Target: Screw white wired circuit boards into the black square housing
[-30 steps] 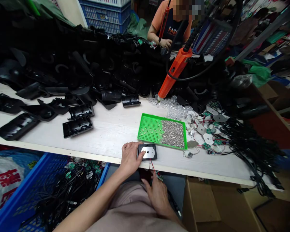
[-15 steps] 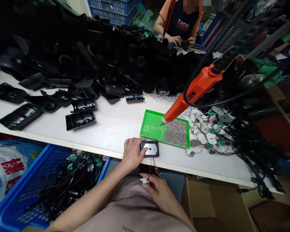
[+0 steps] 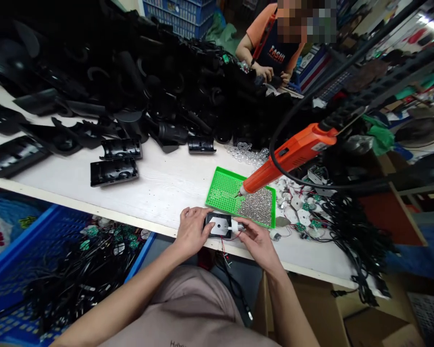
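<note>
The left hand (image 3: 191,230) presses its fingers together on the black housing (image 3: 219,225) at the table (image 3: 166,185) edge. The right hand (image 3: 257,241) pinches a small white motor (image 3: 235,225) at the housing's right side

A long white table (image 3: 166,183) with a wood-grain top runs from left to right. A deep heap of black plastic parts (image 3: 130,82) covers its far edge. In front of the heap, toward the left end, two flat black housings (image 3: 114,171) lie side by side on bare wood. A third housing (image 3: 201,144) lies near the middle.

Right of the middle sits a green perforated tray (image 3: 220,190), and small silver screws (image 3: 256,207) fill its right half. Clear plastic bits (image 3: 248,154) are strewn just behind it. A small black plate (image 3: 219,225) with a silver insert lies at the near edge, just in front of the tray. Toward the right end lie small circuit boards and motors (image 3: 300,207), then tangled black cables (image 3: 350,231).
</note>
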`<action>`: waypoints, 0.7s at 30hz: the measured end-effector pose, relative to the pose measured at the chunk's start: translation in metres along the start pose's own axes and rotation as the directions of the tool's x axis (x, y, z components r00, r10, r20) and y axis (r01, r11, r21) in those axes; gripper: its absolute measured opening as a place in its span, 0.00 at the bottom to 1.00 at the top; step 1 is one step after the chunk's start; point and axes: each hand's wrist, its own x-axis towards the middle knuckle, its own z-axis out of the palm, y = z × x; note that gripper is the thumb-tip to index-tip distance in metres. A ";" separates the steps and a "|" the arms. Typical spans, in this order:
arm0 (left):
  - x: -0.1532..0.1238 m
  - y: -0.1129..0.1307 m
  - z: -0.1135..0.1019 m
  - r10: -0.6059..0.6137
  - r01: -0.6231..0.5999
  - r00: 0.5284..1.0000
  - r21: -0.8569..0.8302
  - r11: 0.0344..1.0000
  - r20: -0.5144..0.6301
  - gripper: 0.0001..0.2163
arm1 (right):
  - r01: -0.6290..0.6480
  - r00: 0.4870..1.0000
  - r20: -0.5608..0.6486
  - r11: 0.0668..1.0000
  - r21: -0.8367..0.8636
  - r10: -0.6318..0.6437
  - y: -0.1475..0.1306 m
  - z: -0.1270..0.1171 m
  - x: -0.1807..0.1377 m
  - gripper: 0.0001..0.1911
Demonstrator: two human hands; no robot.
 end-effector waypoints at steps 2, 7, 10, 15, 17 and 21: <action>-0.001 0.000 -0.001 0.001 -0.001 1.000 -0.002 1.000 0.000 0.15 | 0.066 0.996 0.062 0.997 -0.026 -0.064 0.001 0.006 0.008 0.15; -0.002 0.002 0.000 0.018 -0.017 1.000 0.028 0.999 -0.019 0.16 | 0.347 0.918 0.305 0.885 -0.311 -0.252 -0.013 0.010 0.017 0.18; -0.004 0.003 0.004 0.022 -0.018 0.998 0.073 0.997 -0.054 0.16 | 0.437 0.889 0.388 0.708 -0.555 -0.244 -0.025 0.014 0.020 0.19; -0.007 0.002 0.013 0.034 -0.016 0.990 0.133 0.991 -0.134 0.18 | 0.468 0.883 0.414 0.492 -0.734 -0.222 -0.030 0.025 0.022 0.20; -0.008 0.002 0.014 0.028 -0.008 0.989 0.133 0.991 -0.148 0.19 | 0.484 0.875 0.424 0.472 -0.737 -0.236 -0.029 0.028 0.022 0.23; -0.007 0.001 0.012 0.017 0.002 0.988 0.127 0.992 -0.155 0.18 | 0.497 0.867 0.427 0.481 -0.722 -0.256 -0.024 0.031 0.024 0.28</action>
